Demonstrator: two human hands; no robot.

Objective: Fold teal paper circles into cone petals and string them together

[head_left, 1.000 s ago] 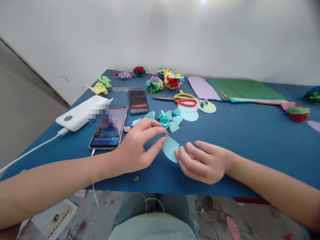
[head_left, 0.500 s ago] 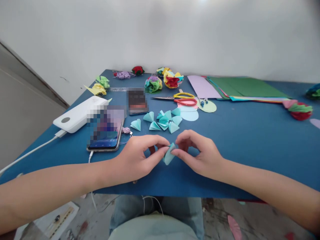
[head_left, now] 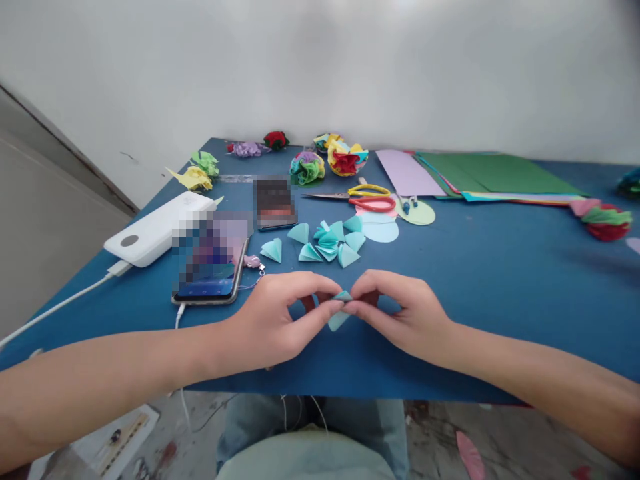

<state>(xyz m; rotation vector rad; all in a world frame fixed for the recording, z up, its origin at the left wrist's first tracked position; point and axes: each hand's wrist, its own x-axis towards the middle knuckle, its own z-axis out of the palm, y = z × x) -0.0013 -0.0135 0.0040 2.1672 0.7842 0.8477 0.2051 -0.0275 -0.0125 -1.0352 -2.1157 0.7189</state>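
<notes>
Between my two hands is a small piece of light teal paper with a fold across it. My left hand pinches its left side between thumb and fingers. From the right, my right hand pinches the other side, its fingertips almost meeting the left ones. Just beyond the hands lie several folded teal paper cones, loosely grouped on the blue table. Behind them rest scissors with one yellow and one red handle, partly over round paper pieces.
A phone and a white power bank, both cabled, lie on the left, with a second dark device behind. Coloured paper sheets are stacked at the back right. Crumpled paper flowers line the back; another flower lies far right.
The teal paper has been folded over between my fingertips, its upper part now lying flatter. My right index finger has come down closer to the thumb.
</notes>
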